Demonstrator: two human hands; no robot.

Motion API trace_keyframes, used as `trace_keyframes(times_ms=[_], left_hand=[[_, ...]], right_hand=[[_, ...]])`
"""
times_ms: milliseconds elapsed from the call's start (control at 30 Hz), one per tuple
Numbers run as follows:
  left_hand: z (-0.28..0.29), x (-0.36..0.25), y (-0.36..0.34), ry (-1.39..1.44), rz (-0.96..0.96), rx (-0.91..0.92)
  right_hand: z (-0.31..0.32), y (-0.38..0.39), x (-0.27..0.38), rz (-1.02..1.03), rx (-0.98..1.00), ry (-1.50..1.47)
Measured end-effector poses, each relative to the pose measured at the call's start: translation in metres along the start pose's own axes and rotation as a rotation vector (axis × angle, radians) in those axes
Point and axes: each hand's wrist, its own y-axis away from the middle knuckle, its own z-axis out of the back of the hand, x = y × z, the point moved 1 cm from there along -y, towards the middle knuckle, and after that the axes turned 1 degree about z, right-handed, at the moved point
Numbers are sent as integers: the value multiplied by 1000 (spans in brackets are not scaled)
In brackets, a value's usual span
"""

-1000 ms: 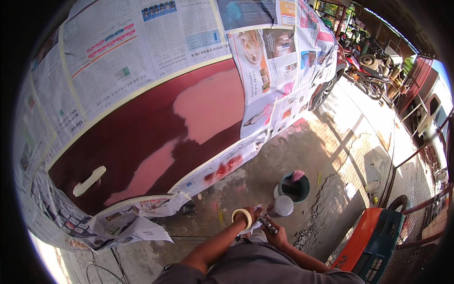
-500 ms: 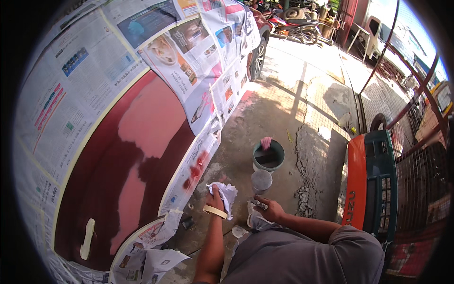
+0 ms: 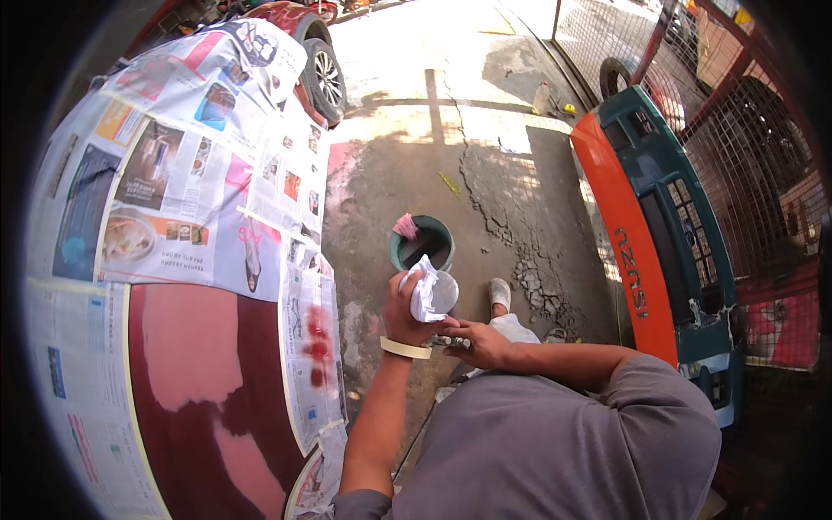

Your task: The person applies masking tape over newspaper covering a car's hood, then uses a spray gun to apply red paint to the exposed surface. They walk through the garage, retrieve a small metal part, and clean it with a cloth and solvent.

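Observation:
My left hand [image 3: 404, 314] is closed on a crumpled white cloth [image 3: 425, 295], held against the side of a round grey cup [image 3: 445, 295]. That cup sits on a spray gun [image 3: 454, 342], whose metal knobs show at the back. My right hand [image 3: 487, 345] is wrapped round the gun's handle, its fingers close to the left hand's; the nozzle is hidden. A roll of masking tape [image 3: 406, 348] rings my left wrist. To the left, a dark red car panel [image 3: 260, 364] with pink patches [image 3: 191, 347] is framed by taped newspaper [image 3: 173, 173].
A green bucket [image 3: 444, 234] with a pink rag [image 3: 405, 226] on its rim stands beyond my hands. An orange and green vehicle panel [image 3: 620, 234] leans at the right by a wire mesh fence [image 3: 737, 156]. A car wheel [image 3: 325, 82] is far left on the cracked concrete floor.
My view has turned to the right, away from the car panel. The left hand has brought the cloth over to the spray gun's cup, and both hands are now together.

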Motion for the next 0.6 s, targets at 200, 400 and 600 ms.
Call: trace_keyframes(times_ms=[200,400,600], left_hand=[[-87,46,-123,404,273,310],[-178,64,-208,678,398,233],[-227,19,-296,30,243,504]], right_hand=[[133,-39,-42,-69,-48,60],[229,-79,-99,-258,8,252],[276,-95,-135,-329,42,179]])
